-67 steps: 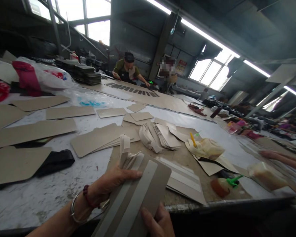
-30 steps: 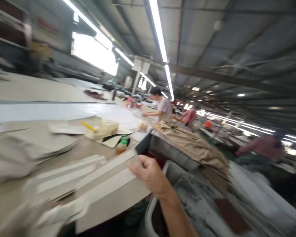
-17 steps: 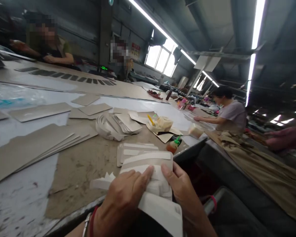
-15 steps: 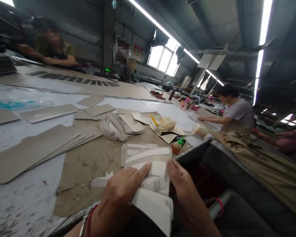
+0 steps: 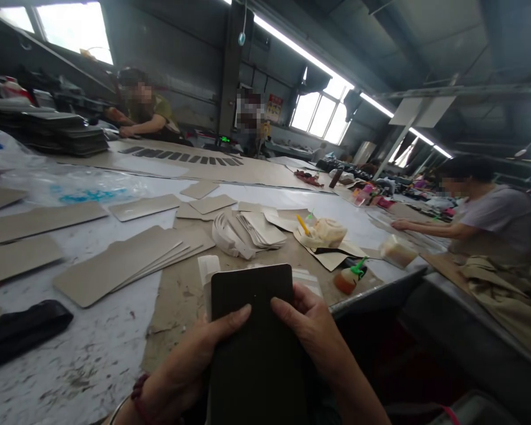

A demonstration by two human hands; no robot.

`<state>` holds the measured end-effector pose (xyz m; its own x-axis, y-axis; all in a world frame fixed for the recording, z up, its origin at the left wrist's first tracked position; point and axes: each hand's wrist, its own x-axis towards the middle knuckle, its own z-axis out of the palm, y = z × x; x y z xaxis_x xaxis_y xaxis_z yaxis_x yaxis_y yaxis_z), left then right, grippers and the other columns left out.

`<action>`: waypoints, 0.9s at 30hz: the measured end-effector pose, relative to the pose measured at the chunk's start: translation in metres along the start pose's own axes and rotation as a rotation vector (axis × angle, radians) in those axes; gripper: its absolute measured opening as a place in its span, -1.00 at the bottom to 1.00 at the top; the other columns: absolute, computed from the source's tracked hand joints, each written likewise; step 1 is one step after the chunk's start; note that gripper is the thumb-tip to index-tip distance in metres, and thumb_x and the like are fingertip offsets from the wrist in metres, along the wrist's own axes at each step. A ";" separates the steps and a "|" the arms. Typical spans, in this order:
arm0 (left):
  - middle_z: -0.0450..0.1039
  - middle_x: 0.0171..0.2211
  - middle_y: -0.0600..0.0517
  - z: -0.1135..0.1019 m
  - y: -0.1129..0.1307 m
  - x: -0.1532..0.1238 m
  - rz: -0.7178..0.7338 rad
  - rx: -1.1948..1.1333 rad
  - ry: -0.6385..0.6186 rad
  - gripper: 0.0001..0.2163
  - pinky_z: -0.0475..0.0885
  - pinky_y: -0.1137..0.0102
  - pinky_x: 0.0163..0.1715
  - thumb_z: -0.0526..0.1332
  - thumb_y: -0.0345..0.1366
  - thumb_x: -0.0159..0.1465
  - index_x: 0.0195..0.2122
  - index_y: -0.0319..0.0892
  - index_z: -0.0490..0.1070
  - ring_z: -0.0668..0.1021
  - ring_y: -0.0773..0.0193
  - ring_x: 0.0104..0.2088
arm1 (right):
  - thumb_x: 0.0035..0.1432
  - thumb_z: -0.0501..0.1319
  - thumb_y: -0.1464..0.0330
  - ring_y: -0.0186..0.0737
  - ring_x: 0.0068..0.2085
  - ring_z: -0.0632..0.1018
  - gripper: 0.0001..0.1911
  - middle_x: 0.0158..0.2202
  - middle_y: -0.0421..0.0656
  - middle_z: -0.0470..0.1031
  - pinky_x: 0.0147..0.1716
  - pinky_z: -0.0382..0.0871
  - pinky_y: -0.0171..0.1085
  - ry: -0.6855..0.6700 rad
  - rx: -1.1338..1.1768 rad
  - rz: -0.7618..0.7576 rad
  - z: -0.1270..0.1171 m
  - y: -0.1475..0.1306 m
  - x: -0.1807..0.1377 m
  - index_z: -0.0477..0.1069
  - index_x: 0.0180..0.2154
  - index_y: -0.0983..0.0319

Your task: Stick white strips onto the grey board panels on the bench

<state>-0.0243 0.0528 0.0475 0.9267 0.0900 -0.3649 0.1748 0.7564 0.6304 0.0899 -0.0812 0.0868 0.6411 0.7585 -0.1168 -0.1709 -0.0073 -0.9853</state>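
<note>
A dark brown rectangular panel (image 5: 254, 330) with rounded top corners stands upright in front of me at the near table edge. My left hand (image 5: 190, 360) grips its left side, thumb across the face. My right hand (image 5: 312, 330) holds its right side, thumb also on the face. White strips (image 5: 207, 267) peek out just behind the panel's top left corner. A stack of long grey card pieces (image 5: 124, 262) lies to the left on the table (image 5: 92, 348).
Fanned white pieces (image 5: 248, 233), a cream bundle with a yellow stick (image 5: 325, 231), an orange glue bottle with green cap (image 5: 347, 278) and a plastic tub (image 5: 396, 251) sit beyond. A black piece (image 5: 22, 327) lies at left. A person in grey (image 5: 491, 215) works at right; another person (image 5: 148, 115) sits far back.
The view swung right and back to the table. The striped card I held earlier was set down; both hands handled white strips, and now hold a dark panel upright.
</note>
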 end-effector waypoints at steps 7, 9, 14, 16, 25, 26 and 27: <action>0.55 -0.13 -0.18 -0.009 0.005 0.003 0.116 0.034 0.005 -0.55 0.54 0.24 -0.12 0.38 -0.23 0.14 0.03 -0.28 0.41 0.60 -0.01 -0.14 | 0.08 0.33 0.13 -0.09 -0.24 0.57 -0.60 -0.22 -0.10 0.56 -0.21 0.47 -0.18 0.049 -0.029 0.016 0.003 0.013 0.003 0.43 -0.12 0.25; 0.56 -0.13 -0.17 -0.010 0.007 0.004 0.142 0.051 0.029 -0.55 0.55 0.25 -0.13 0.39 -0.24 0.13 0.02 -0.27 0.41 0.60 -0.01 -0.15 | 0.08 0.32 0.12 -0.06 -0.21 0.56 -0.57 -0.21 -0.08 0.55 -0.19 0.46 -0.15 0.060 -0.063 0.022 0.004 0.017 0.003 0.42 -0.10 0.25; 0.55 -0.14 -0.21 -0.008 0.004 0.006 0.181 0.050 0.118 -0.54 0.56 0.21 -0.18 0.38 -0.24 0.13 0.03 -0.30 0.39 0.61 -0.03 -0.20 | 0.06 0.28 0.08 -0.05 -0.18 0.52 -0.56 -0.18 -0.05 0.50 -0.18 0.43 -0.10 0.302 -0.334 -0.136 0.006 0.033 0.004 0.39 -0.11 0.21; 0.56 -0.15 -0.19 -0.005 0.001 0.007 0.225 0.048 0.153 -0.56 0.56 0.24 -0.20 0.37 -0.25 0.15 0.02 -0.30 0.39 0.61 0.00 -0.21 | 0.05 0.27 0.09 -0.07 -0.20 0.49 -0.62 -0.21 -0.08 0.47 -0.20 0.40 -0.13 0.532 -0.568 -0.308 0.009 0.039 0.003 0.40 -0.18 0.19; 0.58 -0.27 -0.08 0.000 -0.011 0.008 0.284 0.043 0.217 -0.60 0.56 0.35 -0.27 0.41 -0.14 0.10 -0.11 -0.23 0.42 0.61 0.08 -0.26 | 0.12 0.20 0.12 -0.28 -0.45 0.39 -0.72 -0.50 -0.25 0.36 -0.48 0.24 -0.34 0.373 -0.541 -0.134 0.032 0.042 0.004 0.34 -0.44 0.19; 0.58 -0.27 -0.08 0.000 -0.012 0.008 0.291 0.035 0.221 -0.61 0.55 0.35 -0.27 0.41 -0.14 0.09 -0.12 -0.22 0.42 0.61 0.08 -0.26 | 0.12 0.19 0.12 -0.29 -0.46 0.39 -0.72 -0.50 -0.25 0.37 -0.48 0.24 -0.35 0.366 -0.526 -0.131 0.033 0.042 0.004 0.35 -0.44 0.19; 0.57 -0.27 -0.08 0.000 -0.012 0.007 0.297 0.026 0.221 -0.61 0.55 0.34 -0.27 0.41 -0.14 0.09 -0.13 -0.22 0.42 0.61 0.07 -0.26 | 0.13 0.18 0.12 -0.29 -0.46 0.39 -0.72 -0.49 -0.25 0.38 -0.48 0.24 -0.35 0.360 -0.520 -0.126 0.033 0.042 0.005 0.35 -0.43 0.20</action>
<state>-0.0198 0.0446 0.0370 0.8445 0.4434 -0.3005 -0.0802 0.6593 0.7476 0.0609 -0.0563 0.0494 0.8591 0.5086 0.0580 0.2490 -0.3163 -0.9154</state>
